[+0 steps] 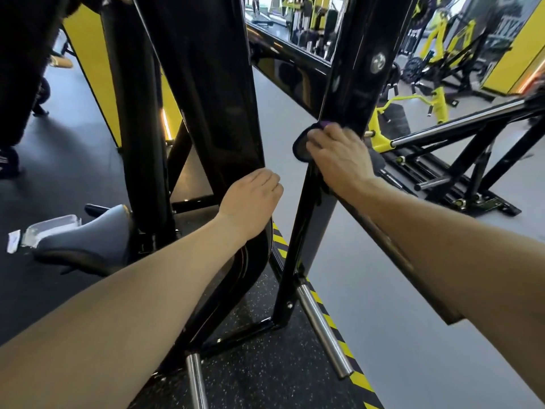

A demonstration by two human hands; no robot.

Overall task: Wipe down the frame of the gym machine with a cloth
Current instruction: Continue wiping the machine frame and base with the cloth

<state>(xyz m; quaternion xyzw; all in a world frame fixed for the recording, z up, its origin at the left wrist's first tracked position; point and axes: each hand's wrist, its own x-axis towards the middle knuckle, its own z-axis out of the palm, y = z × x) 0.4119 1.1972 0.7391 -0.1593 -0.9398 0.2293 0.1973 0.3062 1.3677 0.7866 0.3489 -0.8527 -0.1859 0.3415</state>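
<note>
Right hand grips a dark cloth with a purple edge, fingers curled round it, pressing it on the black upright post of the machine frame, about mid-height. Cloth bulges out left of the post, rest hidden under the hand. Left hand rests on the edge of the wide black panel just left of the post, fingers bent over the edge; whether it really clamps it, cannot tell. Chrome bars at the frame base, yellow-black tape on the floor beside them. Grey pad lower left. Yellow machines far right.
</note>
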